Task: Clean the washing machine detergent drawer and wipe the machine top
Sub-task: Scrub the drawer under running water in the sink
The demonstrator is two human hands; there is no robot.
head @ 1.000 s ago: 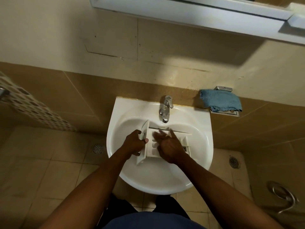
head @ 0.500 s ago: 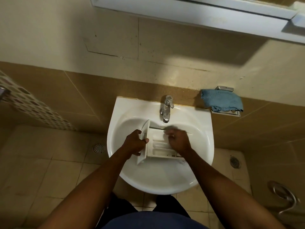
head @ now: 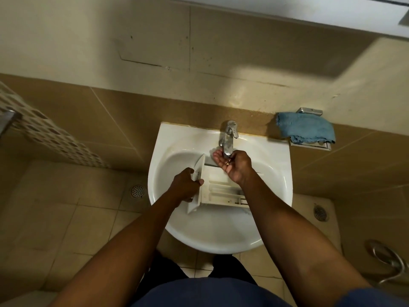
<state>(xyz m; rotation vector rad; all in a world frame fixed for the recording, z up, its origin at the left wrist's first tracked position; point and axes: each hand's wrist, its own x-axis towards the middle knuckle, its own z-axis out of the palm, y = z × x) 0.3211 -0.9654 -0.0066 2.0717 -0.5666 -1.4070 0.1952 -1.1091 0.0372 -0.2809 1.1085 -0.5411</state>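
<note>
Item: detergent drawer (head: 221,188), white plastic, several compartments, some darker residue in the rear channels. Location: inside the bowl of the sink (head: 277,173), lying across it with the open side up and the front panel at the left, tilted up against the bowl wall.

Left hand (head: 184,185): at the drawer's front panel. Its fingers (head: 200,181) are curled round the panel's edge, thumb on the inner face, holding the drawer in place.

Right hand (head: 235,167): above the drawer's far end, directly beneath the spout of the tap (head: 229,138). Palm turned up and cupped, its fingers (head: 218,155) loosely bent and holding nothing. Whether water is running cannot be told.

Sink: white ceramic basin, fixed to a tan tiled wall; chrome tap at the middle of the back rim.

Blue cloth (head: 306,129): crumpled, lying on a metal holder (head: 311,146) on the wall, to the right of the sink and well apart from both hands.

Surroundings: beige tiled floor (head: 66,218); one round floor drain (head: 137,191) left of the sink, a second (head: 320,212) on the right; a coiled metal hose (head: 389,258) at the lower right; a mosaic tile band (head: 44,134) at the left.
</note>
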